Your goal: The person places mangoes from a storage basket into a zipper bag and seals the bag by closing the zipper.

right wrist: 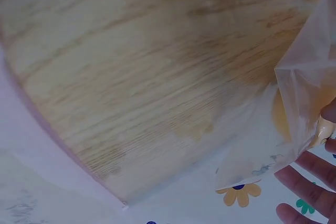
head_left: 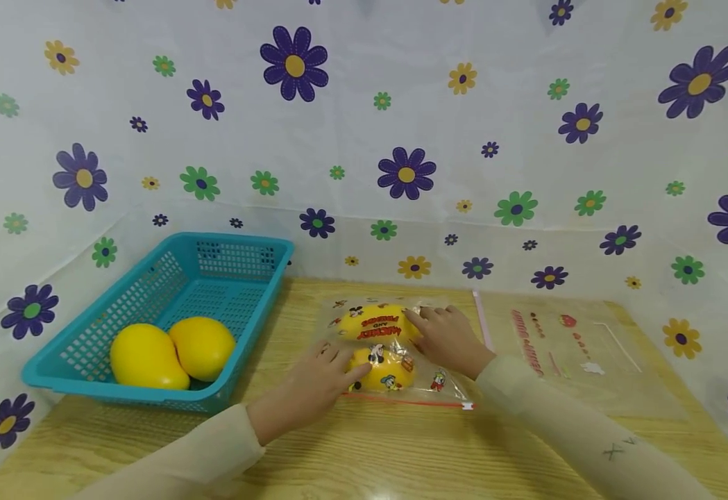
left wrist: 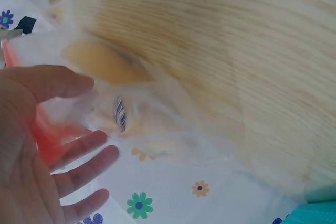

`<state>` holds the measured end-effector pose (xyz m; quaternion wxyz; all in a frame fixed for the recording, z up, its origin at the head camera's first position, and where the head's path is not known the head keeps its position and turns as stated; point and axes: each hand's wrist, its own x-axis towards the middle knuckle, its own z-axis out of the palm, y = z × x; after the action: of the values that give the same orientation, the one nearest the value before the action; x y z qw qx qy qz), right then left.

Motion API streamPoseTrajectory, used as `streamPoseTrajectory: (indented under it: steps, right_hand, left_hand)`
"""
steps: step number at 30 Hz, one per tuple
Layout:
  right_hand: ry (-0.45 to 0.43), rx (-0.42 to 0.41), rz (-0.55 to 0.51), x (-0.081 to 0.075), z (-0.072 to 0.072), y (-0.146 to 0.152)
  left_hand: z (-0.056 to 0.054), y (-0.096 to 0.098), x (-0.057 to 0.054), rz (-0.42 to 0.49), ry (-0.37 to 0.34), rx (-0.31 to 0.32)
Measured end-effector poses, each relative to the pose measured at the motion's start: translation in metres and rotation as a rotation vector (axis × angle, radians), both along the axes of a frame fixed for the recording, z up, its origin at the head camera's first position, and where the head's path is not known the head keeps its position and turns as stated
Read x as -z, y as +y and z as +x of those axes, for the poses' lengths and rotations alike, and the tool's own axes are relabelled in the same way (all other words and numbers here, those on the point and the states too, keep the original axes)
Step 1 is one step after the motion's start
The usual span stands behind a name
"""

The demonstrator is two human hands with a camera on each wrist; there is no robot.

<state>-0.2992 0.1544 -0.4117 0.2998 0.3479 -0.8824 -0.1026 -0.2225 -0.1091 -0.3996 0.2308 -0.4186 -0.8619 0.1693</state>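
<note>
A clear zip bag (head_left: 438, 357) with cartoon prints and a red zip edge lies in the middle of the table. Inside it are two yellow mangoes, one toward the back (head_left: 354, 321) and one nearer the front (head_left: 373, 378). My left hand (head_left: 304, 382) touches the bag's left front by the nearer mango; in the left wrist view its thumb and fingers stand spread apart. At the bag's right side, my right hand (head_left: 450, 340) rests its extended fingers on the plastic beside the back mango. The bag's red slider (head_left: 467, 405) sits at the front right corner.
To the left stands a blue plastic basket (head_left: 257, 305) holding two more mangoes (head_left: 148, 357). A second, flat zip bag (head_left: 563, 354) with a pink zip edge lies on the right of the wooden table (head_left: 364, 458). Flower-printed white cloth (head_left: 351, 125) hangs behind and at both sides.
</note>
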Motion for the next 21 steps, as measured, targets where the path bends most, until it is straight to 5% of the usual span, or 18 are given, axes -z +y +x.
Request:
streamPoseTrajectory:
  steps: [7,15,21]
  right_hand:
    - [-0.033,0.032,0.009,0.001,-0.015,-0.013]
    - [-0.067,0.065,0.01,-0.001,-0.036,-0.028]
    - [-0.077,0.101,0.032,0.002,-0.052,-0.037]
  left_hand:
    - [-0.01,-0.004,0.005,-0.038,0.052,-0.048]
    - [-0.024,-0.006,0.005,-0.145,0.109,-0.205]
    - [-0.031,-0.007,0.008,-0.16,0.082,-0.281]
